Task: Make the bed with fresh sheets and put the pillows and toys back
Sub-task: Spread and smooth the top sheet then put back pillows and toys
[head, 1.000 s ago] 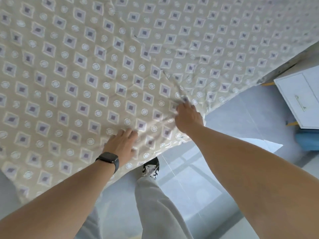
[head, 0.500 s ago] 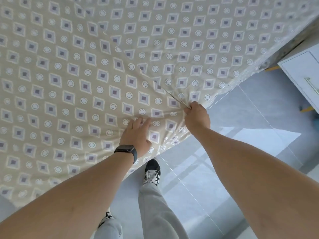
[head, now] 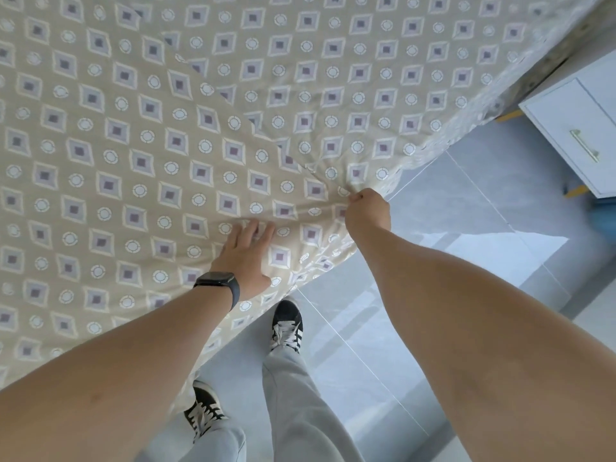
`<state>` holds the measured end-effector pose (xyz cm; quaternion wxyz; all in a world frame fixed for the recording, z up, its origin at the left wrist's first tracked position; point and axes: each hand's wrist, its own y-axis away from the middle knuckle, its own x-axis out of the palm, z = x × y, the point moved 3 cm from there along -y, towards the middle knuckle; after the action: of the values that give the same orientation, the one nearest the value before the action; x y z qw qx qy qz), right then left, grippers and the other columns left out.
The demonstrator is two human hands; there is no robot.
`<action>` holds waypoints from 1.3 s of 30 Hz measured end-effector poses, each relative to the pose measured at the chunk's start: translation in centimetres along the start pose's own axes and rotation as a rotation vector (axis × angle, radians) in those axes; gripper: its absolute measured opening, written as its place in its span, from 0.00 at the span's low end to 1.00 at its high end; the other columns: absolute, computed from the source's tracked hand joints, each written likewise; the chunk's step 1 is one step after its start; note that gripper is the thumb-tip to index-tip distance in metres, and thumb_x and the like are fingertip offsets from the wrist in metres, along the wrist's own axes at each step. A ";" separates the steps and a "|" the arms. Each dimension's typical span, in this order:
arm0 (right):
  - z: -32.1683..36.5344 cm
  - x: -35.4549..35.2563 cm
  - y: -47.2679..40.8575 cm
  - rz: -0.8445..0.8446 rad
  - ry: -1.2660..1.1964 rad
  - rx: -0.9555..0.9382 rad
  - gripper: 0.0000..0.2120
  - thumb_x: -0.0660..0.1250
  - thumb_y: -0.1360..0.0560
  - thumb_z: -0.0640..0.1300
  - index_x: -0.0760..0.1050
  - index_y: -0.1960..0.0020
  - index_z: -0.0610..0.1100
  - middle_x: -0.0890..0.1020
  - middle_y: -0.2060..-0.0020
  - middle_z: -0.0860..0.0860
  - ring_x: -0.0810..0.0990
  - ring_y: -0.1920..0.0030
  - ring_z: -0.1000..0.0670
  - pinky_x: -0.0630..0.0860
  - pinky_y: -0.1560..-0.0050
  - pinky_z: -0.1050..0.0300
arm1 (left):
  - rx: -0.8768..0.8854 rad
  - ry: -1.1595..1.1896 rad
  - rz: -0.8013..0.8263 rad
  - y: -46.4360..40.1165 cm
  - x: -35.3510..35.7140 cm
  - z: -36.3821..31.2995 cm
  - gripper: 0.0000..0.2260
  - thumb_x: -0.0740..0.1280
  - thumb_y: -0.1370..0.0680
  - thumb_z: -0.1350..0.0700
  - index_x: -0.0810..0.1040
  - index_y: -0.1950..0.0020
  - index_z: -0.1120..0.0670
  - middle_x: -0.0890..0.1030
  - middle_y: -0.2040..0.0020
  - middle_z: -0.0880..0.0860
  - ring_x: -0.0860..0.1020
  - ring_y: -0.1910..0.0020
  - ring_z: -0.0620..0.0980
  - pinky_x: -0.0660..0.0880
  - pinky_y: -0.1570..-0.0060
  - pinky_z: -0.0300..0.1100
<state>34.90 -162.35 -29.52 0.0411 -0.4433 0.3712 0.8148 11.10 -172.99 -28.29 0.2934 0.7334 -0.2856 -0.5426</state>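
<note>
Presently the sheet [head: 233, 135], soft, light and crease-prone, lies over the bed's corner, best taken at its hem, where the right hand [head: 366, 208] pinches it in clenched fingers while the left hand [head: 245, 258] presses flat with fingers straight, the white drawer unit [head: 573, 128] standing near.

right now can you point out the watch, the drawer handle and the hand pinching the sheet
watch [head: 216, 281]: head view, on the dark face at the left wrist.
drawer handle [head: 584, 145]: head view, mid bar on the white drawer front.
right hand [head: 368, 208]: head view, on the back of the hand, pinching the sheet [head: 200, 128], a flat patterned stretch.
</note>
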 end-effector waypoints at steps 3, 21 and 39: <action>-0.5 0.0 -0.1 0.027 -0.063 -0.006 0.12 0.54 0.18 0.49 0.75 0.51 0.47 0.80 0.56 0.50 0.79 0.49 0.42 0.77 0.44 0.44 | 0.005 -0.034 0.004 -0.1 0.5 0.0 0.49 0.71 0.26 0.49 0.36 0.20 0.40 0.38 0.19 0.45 0.38 0.20 0.56 0.60 0.25 0.55; -3.9 -1.7 2.6 0.014 0.478 -0.051 0.12 0.53 0.19 0.47 0.75 0.48 0.53 0.75 0.59 0.52 0.74 0.44 0.46 0.59 0.46 0.45 | 0.123 -0.078 0.159 -0.8 -1.1 1.3 0.48 0.71 0.27 0.49 0.40 0.19 0.38 0.34 0.20 0.45 0.44 0.19 0.49 0.71 0.32 0.52; 8.2 16.1 22.2 0.384 0.795 -0.970 0.16 0.62 0.20 0.46 0.70 0.33 0.46 0.74 0.39 0.47 0.72 0.36 0.42 0.69 0.41 0.46 | 0.017 -0.150 0.023 15.3 9.1 21.5 0.50 0.69 0.25 0.54 0.31 0.22 0.37 0.34 0.20 0.51 0.36 0.20 0.52 0.42 0.23 0.49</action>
<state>10.74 -177.31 -26.36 -0.4502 -0.6046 0.0211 0.6567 -8.91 -192.44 -27.79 0.2712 0.6900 -0.3196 -0.5901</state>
